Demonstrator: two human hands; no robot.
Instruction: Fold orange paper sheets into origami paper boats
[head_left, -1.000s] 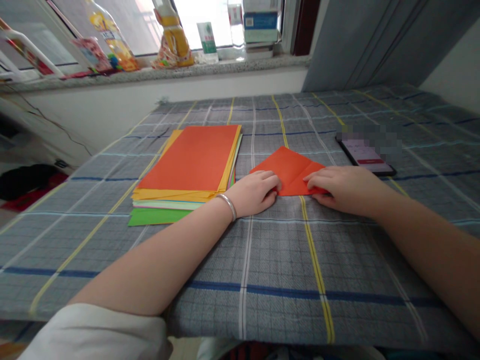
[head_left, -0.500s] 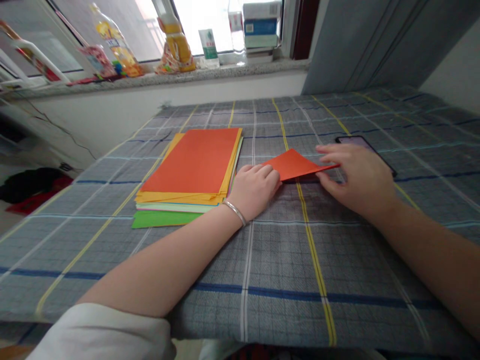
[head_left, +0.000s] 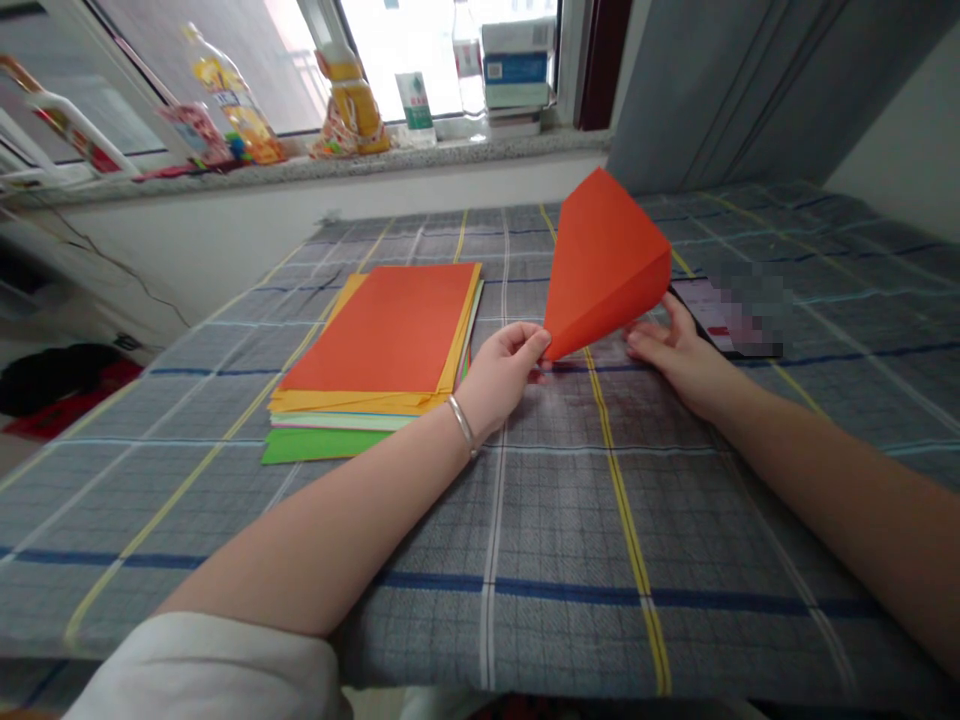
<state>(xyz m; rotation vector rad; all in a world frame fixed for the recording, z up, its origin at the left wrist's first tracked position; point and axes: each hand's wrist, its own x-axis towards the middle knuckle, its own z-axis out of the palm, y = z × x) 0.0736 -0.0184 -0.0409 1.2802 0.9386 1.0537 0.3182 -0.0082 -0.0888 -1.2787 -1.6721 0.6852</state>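
A folded sheet of orange paper (head_left: 607, 250) stands raised above the tablecloth, its pointed lower end to the left and a crease running along its lower side. My left hand (head_left: 506, 370), with a silver bangle at the wrist, pinches that pointed end between thumb and fingers. At the paper's lower right corner is my right hand (head_left: 671, 350), its fingers apart. One fingertip there meets the paper's edge, while the thumb is just below it. To the left of my left hand lies a stack of coloured paper (head_left: 386, 330), orange on top, with yellow, pale and green sheets beneath.
A phone (head_left: 720, 315), partly blurred, lies beyond my right hand on the checked tablecloth (head_left: 555, 520). Along the windowsill (head_left: 450, 150) stand bottles, a green-and-white tube (head_left: 415, 105) and stacked boxes (head_left: 517, 75). A grey curtain (head_left: 720, 90) hangs at the back right.
The folded orange paper has been lifted off the table and tilted up, with its broad face now showing. My right hand has moved slightly left and turned, releasing the corner it held.
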